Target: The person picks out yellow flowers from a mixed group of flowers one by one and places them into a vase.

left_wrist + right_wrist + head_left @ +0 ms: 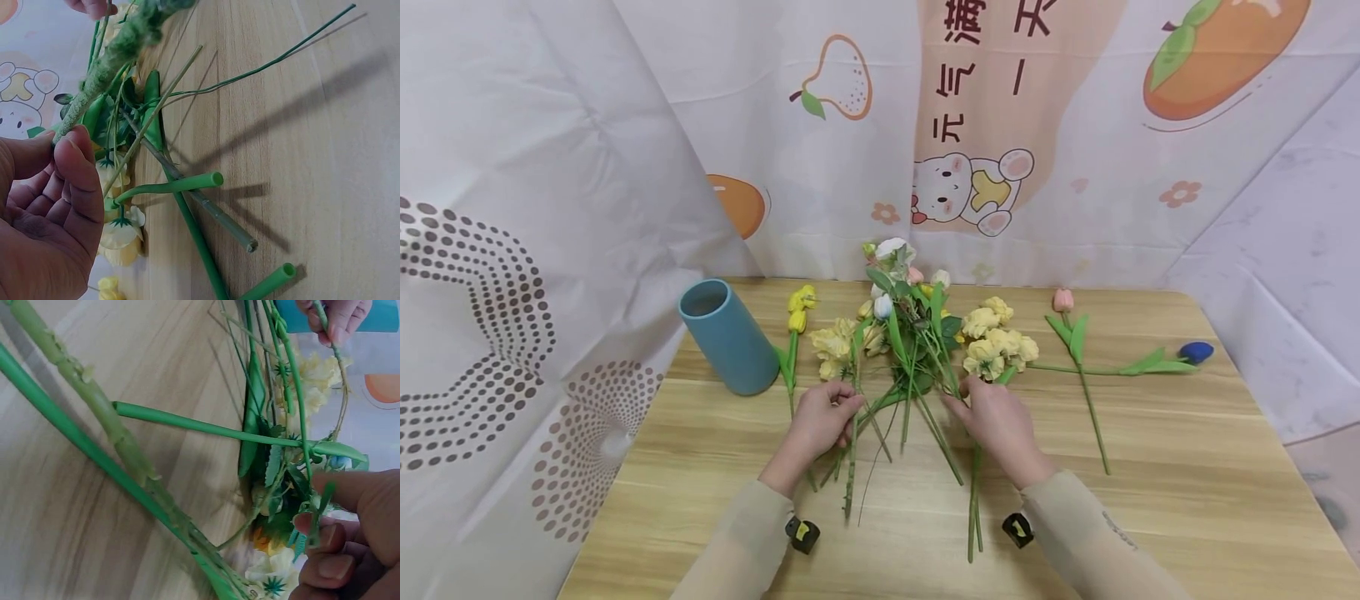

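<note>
My left hand [822,421] pinches a thick green flower stem [103,72] between thumb and forefinger. Pale yellow flowers [833,343] lie just beyond that hand. On the other side, my right hand [1002,421] pinches a thin green stem [320,519] near a second cluster of pale yellow flowers [1000,342]. Between the hands, a loose pile of artificial flowers, with a white bloom [892,248] at its far end and green leaves [897,335], lies with its stems crossing toward me. Which bloom the right hand's stem belongs to is hidden among the leaves.
A blue vase [730,342] stands at the left of the wooden table [1180,500]. Beside it lies a yellow tulip [797,321]. Over on the right, a pink tulip [1063,301] crosses a blue tulip [1196,352]. A printed curtain [842,167] hangs behind.
</note>
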A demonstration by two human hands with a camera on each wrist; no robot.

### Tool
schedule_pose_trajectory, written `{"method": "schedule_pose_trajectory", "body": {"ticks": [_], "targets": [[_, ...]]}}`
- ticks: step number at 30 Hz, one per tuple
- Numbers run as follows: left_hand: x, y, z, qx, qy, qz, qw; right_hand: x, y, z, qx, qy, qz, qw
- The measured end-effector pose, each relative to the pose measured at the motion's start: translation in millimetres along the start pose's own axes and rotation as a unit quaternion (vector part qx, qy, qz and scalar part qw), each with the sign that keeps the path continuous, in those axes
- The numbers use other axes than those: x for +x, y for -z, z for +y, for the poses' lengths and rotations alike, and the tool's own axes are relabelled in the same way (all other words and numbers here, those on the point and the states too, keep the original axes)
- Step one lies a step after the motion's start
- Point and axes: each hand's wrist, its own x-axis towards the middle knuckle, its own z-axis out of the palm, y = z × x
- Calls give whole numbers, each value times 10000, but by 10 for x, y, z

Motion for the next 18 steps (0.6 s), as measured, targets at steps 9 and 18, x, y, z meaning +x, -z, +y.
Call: {"method": "schedule_pose_trajectory", "body": {"ticks": [9,18], "targets": [[5,4,-5,43,-16,-17,10000,-46,-38,55,400,119,818,9958],[-1,-3,-13,28,-14,-15,10000,-79,28,61,654,401,1353,9878]]}}
